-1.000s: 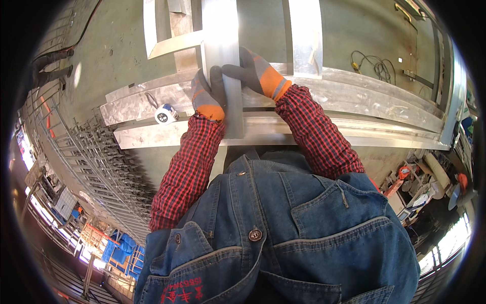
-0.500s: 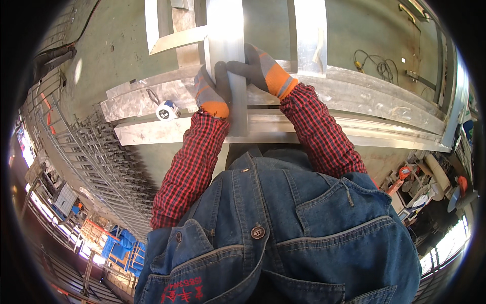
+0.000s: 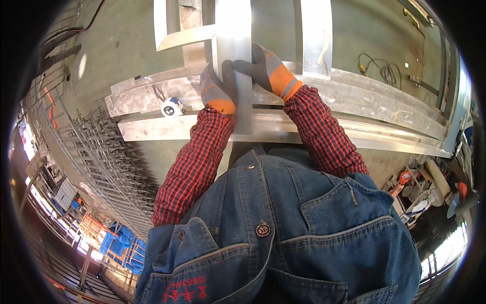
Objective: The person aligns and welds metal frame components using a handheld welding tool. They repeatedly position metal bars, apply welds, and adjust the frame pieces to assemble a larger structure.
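A wide silvery metal bar (image 3: 243,104) runs away from me over several long metal bars (image 3: 152,95) lying crosswise. My left hand (image 3: 219,90), in a grey and orange work glove, is closed on the bar's left edge, its thumb on the top face. On the opposite edge my right hand (image 3: 268,73), gloved alike, holds the bar with its thumb across the top. The fingers beneath are hidden. A lighter metal crosspiece (image 3: 187,38) joins the bar just beyond my left hand.
A white and blue tape measure (image 3: 172,107) lies on the crosswise bars at left. Another upright metal bar (image 3: 317,40) stands out to the right. A coiled cable (image 3: 387,71) rests on the floor. Metal racks (image 3: 96,157) are at far left, and tools and scrap (image 3: 422,185) at far right.
The whole view has shifted slightly, so things sit a little farther right in it. Both hands keep the same hold on the bar.
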A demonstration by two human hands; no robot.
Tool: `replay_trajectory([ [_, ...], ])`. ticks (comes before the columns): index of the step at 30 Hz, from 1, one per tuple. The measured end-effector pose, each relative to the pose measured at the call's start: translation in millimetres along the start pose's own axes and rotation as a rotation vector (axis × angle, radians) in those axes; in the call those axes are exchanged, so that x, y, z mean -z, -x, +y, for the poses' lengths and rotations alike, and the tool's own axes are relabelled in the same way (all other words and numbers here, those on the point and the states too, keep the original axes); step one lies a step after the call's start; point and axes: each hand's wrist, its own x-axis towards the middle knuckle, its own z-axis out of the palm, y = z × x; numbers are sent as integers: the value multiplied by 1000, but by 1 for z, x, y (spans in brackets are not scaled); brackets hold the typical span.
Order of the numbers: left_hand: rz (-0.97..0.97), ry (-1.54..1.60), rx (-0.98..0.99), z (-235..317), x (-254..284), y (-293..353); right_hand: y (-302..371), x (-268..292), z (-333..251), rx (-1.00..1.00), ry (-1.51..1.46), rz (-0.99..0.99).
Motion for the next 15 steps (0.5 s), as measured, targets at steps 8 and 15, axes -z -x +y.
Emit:
replay_trajectory([
  [8,-84,85,60,0,6,1,-4,-5,2,-49,-20,27],
  [15,68,134,7,-10,-7,0,-1,1,-10,-85,-95,3],
])
